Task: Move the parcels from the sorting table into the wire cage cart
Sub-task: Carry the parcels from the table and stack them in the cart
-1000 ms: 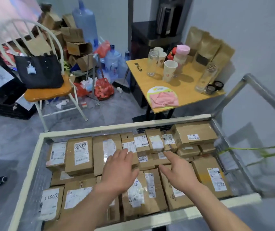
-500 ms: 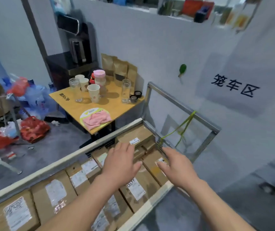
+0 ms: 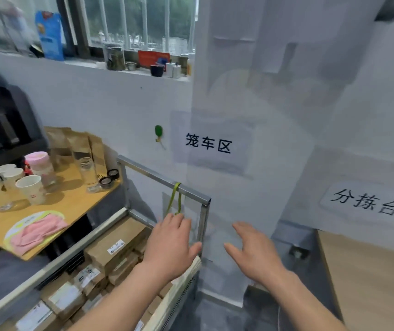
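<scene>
Head view, single entry. Wire cage cart (image 3: 162,180): seen at lower left, its metal end frame upright with a green cord (image 3: 175,199) tied over the top bar; taken as landmark. Parcels (image 3: 117,244): brown boxes with white labels, packed inside the cart, none held. Left hand (image 3: 169,244): fingers straight and spread, nothing gripped, placed over the cart's right end; a second ago it was held flat above the middle of the parcels. Right hand (image 3: 255,254): likewise open and empty, now beyond the cart's end frame, over bare floor. Sorting table (image 3: 367,278): a tan surface newly brought into view to the right of the cart, below a wall sign (image 3: 365,201); no parcel can be seen on the part shown. A side table (image 3: 55,206) with cups is noted behind the cart. Change recorded: the view has been swung rightward, away from the cart. Judgement: a deposit is complete and a return to the sorting table is under way.
</scene>
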